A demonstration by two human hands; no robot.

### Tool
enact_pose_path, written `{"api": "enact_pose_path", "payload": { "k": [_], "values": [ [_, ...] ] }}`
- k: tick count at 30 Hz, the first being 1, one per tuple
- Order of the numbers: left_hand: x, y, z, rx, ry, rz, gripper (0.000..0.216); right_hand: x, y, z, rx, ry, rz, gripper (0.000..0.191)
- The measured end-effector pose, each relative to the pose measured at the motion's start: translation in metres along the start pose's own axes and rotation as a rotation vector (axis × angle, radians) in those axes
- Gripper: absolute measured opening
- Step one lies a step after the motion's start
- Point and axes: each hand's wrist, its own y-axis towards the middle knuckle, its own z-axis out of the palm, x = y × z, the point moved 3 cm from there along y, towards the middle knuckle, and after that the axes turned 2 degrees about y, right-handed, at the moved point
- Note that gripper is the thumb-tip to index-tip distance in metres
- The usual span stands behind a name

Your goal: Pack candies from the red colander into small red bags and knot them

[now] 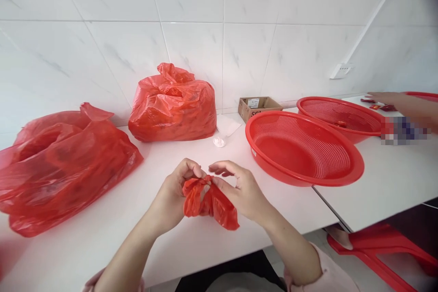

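Note:
A small crumpled red plastic bag (223, 207) is between my two hands, above the front part of the white table. Its top looks gathered or knotted, and what it contains, if anything, is hidden. My left hand (176, 196) grips the bag's left side, with the fingers curled in at the gathered top. On the other side, my right hand (241, 187) pinches the bag near the knot with thumb and bent fingers. The fingertips of both hands nearly meet at the top of the bag.
Two big filled red plastic bags (173, 109) stand at left and back. Red plastic baskets (297, 178) are at right, beside a small cardboard box (260, 108). Another person's hand (386, 98) reaches in at far right. A red stool (383, 242) stands below.

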Motion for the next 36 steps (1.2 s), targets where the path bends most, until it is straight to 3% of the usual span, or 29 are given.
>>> {"api": "enact_pose_path", "payload": {
  "k": [4, 8, 15, 18, 22, 28, 32, 36],
  "values": [
    [0.006, -0.001, 0.005, -0.032, 0.105, 0.06, 0.018, -0.005, 0.001, 0.01, 0.001, 0.134, 0.087, 0.011],
    [0.014, 0.001, 0.012, -0.17, 0.261, 0.114, 0.015, -0.009, -0.002, 0.013, -0.006, 0.171, 0.142, 0.008],
    [0.023, 0.0, 0.014, -0.377, 0.462, 0.35, 0.029, -0.013, -0.005, 0.012, 0.008, 0.349, 0.189, 0.002],
    [0.016, -0.001, 0.012, -0.416, 0.518, 0.429, 0.026, -0.016, -0.003, 0.008, 0.013, 0.488, 0.213, 0.014],
    [0.001, -0.001, 0.012, -0.363, 0.678, 0.503, 0.016, -0.014, -0.001, 0.004, 0.082, 0.444, 0.202, 0.02],
    [-0.012, 0.0, 0.009, -0.21, 0.754, 0.562, 0.017, -0.003, -0.003, -0.004, 0.138, 0.41, 0.214, 0.012],
    [-0.012, 0.001, 0.004, -0.155, 0.769, 0.555, 0.018, 0.0, -0.006, -0.005, 0.122, 0.22, 0.21, 0.009],
    [-0.011, 0.004, 0.0, -0.093, 0.718, 0.54, 0.022, 0.005, -0.012, -0.005, 0.017, -0.066, 0.057, 0.005]
  ]
}}
